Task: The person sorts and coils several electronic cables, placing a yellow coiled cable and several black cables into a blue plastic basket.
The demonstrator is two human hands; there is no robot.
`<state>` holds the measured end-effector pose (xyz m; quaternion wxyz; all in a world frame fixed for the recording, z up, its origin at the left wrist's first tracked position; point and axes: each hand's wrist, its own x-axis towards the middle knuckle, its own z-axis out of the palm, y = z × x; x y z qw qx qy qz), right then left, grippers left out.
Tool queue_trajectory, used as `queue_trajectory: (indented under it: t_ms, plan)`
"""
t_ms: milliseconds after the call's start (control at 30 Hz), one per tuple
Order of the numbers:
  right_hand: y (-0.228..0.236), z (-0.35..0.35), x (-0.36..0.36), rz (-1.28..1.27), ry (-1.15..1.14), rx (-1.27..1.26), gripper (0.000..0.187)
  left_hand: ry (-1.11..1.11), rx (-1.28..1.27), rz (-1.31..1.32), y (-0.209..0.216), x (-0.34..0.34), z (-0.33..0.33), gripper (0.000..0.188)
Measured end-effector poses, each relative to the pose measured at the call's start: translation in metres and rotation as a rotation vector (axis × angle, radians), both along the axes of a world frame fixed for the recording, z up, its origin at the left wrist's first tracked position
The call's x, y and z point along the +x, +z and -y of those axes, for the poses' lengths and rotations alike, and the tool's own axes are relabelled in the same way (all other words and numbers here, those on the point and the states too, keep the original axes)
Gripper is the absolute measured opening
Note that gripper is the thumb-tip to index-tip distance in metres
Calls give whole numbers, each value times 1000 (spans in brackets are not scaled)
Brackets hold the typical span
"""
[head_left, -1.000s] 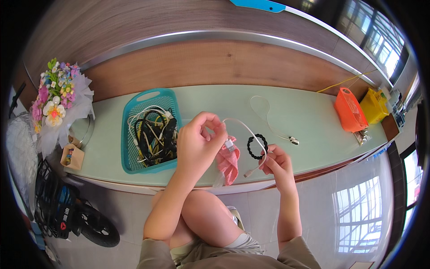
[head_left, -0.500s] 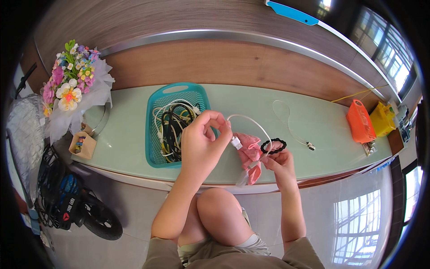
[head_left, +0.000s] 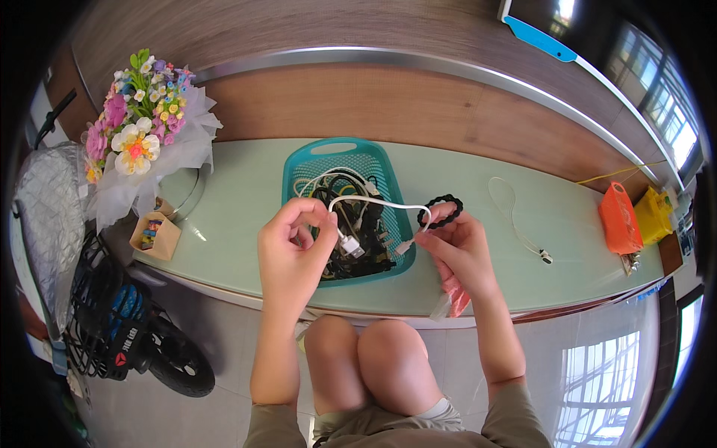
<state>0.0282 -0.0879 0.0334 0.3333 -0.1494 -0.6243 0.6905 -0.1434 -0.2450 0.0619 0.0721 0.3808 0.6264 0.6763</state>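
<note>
moved: both hands now over teal basket (head_left: 299, 160) | left hand (head_left: 293, 252), right hand (head_left: 457, 246) pinching white cable (head_left: 373, 201) ends

Bright daylight, sharp centre — edges bent, vignetted.

Bare left hand (head_left: 293, 250) and bare right hand (head_left: 459, 250), no rings or watch visible; forearms uncovered, short olive-khaki sleeves (seen only at the near edge), matching olive shorts above bare knees.

We see a pale green desk (head_left: 246, 201) carrying a teal basket (head_left: 299, 168), a flower bouquet (head_left: 138, 142), a white cord (head_left: 515, 220) and an orange bag (head_left: 620, 220).
</note>
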Motion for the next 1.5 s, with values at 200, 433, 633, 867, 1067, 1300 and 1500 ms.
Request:
queue_trajectory:
  t_ms: [200, 433, 633, 867, 1067, 1300, 1500]
  plan:
    - [3, -2, -26, 71, 31, 169, 23, 93, -187, -72, -15, -24, 18, 9]
    - [10, -3, -39, 264, 19, 344, 21, 288, -374, -124, -29, -34, 37, 10]
    - [13, -4, -53, 353, -30, 492, 17, 321, -496, -170, -24, -32, 34, 9]
    - [17, -9, -61, 493, -101, 836, 18, 417, -563, -319, -27, -34, 29, 11]
    - [22, -11, -59, 567, -112, 949, 19, 408, -559, -333, -27, -30, 22, 15]
    - [42, -3, -50, 605, -22, 870, 21, 315, -526, -366, -18, -26, 15, 12]
    - [52, -13, -37, 594, 162, 956, 21, 190, -483, -372, -9, -18, 18, 13]
